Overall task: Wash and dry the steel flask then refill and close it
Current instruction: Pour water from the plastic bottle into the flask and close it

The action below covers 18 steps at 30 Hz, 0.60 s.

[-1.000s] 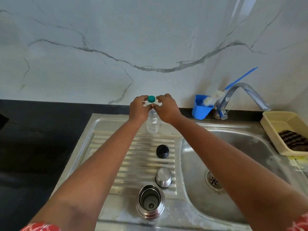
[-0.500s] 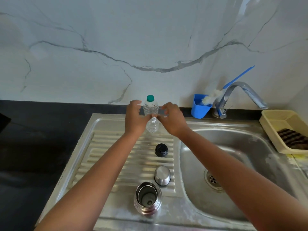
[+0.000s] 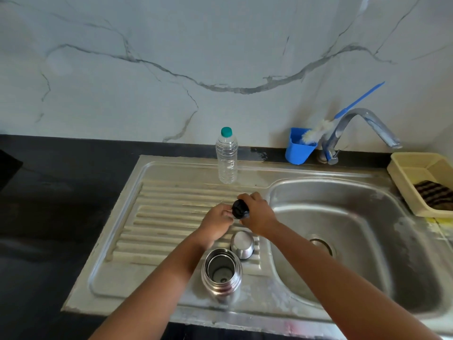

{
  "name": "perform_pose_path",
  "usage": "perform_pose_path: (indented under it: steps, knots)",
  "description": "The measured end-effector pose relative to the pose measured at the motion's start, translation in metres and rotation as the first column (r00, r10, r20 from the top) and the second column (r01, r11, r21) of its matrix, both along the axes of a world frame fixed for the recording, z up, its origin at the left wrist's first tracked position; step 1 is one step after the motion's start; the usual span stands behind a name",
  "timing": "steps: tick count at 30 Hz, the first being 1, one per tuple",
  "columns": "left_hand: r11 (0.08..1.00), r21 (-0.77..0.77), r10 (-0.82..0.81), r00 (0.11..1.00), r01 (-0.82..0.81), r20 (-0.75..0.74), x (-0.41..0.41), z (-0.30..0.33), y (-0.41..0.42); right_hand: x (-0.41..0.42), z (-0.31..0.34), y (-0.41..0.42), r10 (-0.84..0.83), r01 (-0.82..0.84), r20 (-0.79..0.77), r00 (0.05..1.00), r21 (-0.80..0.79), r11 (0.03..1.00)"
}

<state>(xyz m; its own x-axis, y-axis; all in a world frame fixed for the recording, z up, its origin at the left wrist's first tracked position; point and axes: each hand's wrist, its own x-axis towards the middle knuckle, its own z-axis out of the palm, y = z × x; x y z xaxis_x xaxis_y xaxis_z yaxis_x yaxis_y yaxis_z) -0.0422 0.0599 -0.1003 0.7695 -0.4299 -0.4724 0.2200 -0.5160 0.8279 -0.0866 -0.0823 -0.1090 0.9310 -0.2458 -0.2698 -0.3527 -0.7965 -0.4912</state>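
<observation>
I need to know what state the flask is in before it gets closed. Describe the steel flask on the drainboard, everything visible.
The steel flask stands upright and open near the front edge of the drainboard, its wide mouth facing up. The body looks like polished steel with ribbed rings round the shoulder. Some liquid seems to lie at the bottom, though how much is unclear. No lid is on it. Neither hand touches it; the steel cup stands upside down just behind it.

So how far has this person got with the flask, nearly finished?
Near the end, it seems. The steel flask stands open on the drainboard, and the capped water bottle is set down behind; whether the flask is filled is hard to tell. In hand: the right hand grips the black stopper, the left hand touching it. Left: fitting the stopper, then the steel cup.
</observation>
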Motion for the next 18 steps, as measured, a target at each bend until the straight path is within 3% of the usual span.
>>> perform_pose_path:
  steps: [5,8,14,18]
  knots:
    - [0.999,-0.039,0.003,1.000,-0.002,0.018,-0.002,0.015,0.009,-0.006,0.015,0.007,0.008,-0.003,0.110,0.994,-0.041,0.999]
    - [0.987,-0.158,-0.006,0.998,0.015,0.059,-0.007,0.053,0.022,-0.019,0.055,0.009,-0.001,0.004,0.290,0.957,-0.008,1.000]
    - [0.923,-0.372,0.011,0.958,0.101,0.288,-0.036,0.150,0.058,-0.060,0.161,0.027,-0.027,-0.026,0.574,0.818,0.084,0.996]
    - [0.902,-0.387,-0.014,0.910,0.190,0.415,-0.067,0.180,0.086,-0.097,0.201,0.042,-0.032,-0.060,0.575,0.817,0.139,0.988]
